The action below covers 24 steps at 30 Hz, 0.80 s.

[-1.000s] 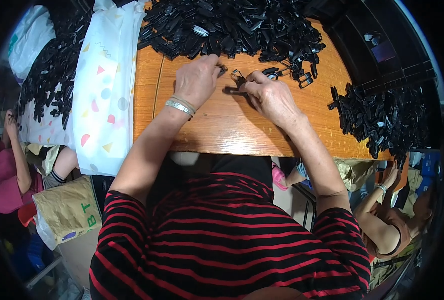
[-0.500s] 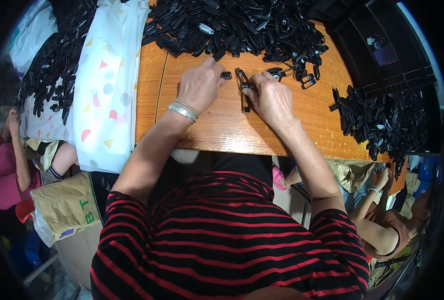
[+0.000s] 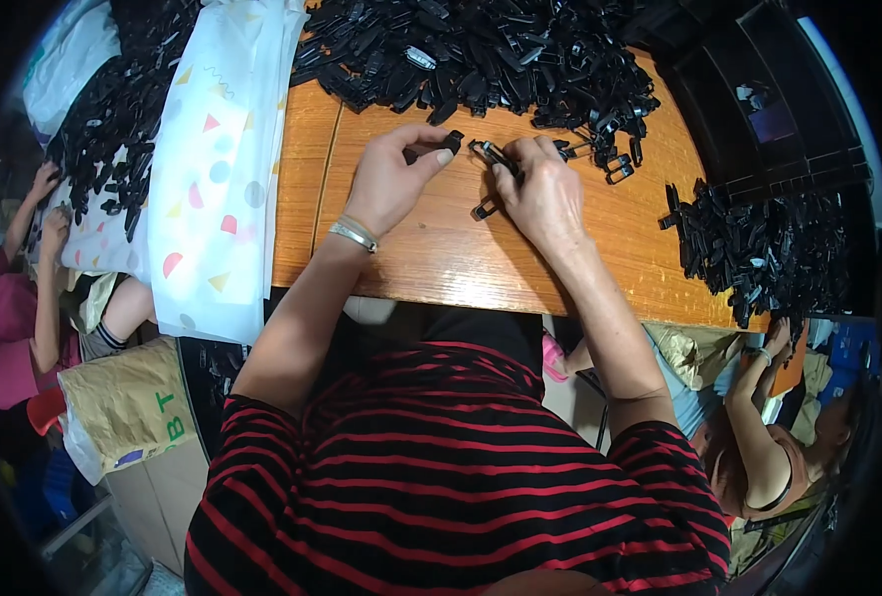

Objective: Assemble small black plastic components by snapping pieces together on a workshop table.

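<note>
My left hand (image 3: 389, 184) is closed, pinching a small black plastic part (image 3: 454, 141) between thumb and fingers above the wooden table. Just to its right, my right hand (image 3: 543, 191) grips a slim black plastic clip-like piece (image 3: 491, 152), its far end pointing toward the left hand's part. A gap separates the two held parts. Below the right fingers a black looped end (image 3: 485, 209) shows; whether it belongs to the held piece I cannot tell. Beyond both hands lies a big heap of similar black parts (image 3: 481, 60).
Loose black parts (image 3: 618, 169) lie right of my right hand. Another heap (image 3: 759, 243) covers the table's right side, near a dark shelf (image 3: 759, 89). A patterned white plastic sheet (image 3: 213, 179) hangs at the left. Co-workers' hands (image 3: 54, 223) are at far left and right.
My left hand has turned so its thumb shows, and its part now tilts upward. The right hand's piece has swung from nearly upright to a slant.
</note>
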### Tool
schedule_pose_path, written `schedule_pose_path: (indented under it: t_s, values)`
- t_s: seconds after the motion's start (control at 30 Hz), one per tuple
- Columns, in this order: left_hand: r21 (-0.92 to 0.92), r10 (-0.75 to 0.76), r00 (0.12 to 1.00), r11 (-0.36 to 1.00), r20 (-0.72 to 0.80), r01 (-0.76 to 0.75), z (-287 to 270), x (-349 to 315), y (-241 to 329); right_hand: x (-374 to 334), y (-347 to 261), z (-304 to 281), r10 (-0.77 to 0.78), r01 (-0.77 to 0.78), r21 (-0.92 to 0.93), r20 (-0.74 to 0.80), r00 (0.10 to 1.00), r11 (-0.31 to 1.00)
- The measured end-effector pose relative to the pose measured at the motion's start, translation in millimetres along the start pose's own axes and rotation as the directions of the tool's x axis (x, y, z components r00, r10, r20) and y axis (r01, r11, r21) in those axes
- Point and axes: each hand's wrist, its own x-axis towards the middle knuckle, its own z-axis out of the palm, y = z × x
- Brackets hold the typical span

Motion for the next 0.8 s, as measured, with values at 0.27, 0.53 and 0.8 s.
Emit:
schedule_pose_path:
  t_s: [0.27,0.53,0.8]
  values:
    - [-0.501,-0.247,0.955,0.813,0.164,0.296,0.3,-15.5,28.0,-16.6,-14.5,0.6,0.020,0.061,0.533,-0.146,0.989,0.844]
    - [-0.501,-0.233,0.970,0.832,0.075,0.238,5.3,-26.1,25.2,-20.5,-23.6,7.7,-0.039,0.120,0.544,-0.157,0.987,0.831]
    - [-0.530,-0.222,0.974,0.820,0.053,0.216,9.5,-44.7,29.9,-34.8,-40.9,18.5,-0.114,0.216,0.385,-0.272,0.956,0.897]
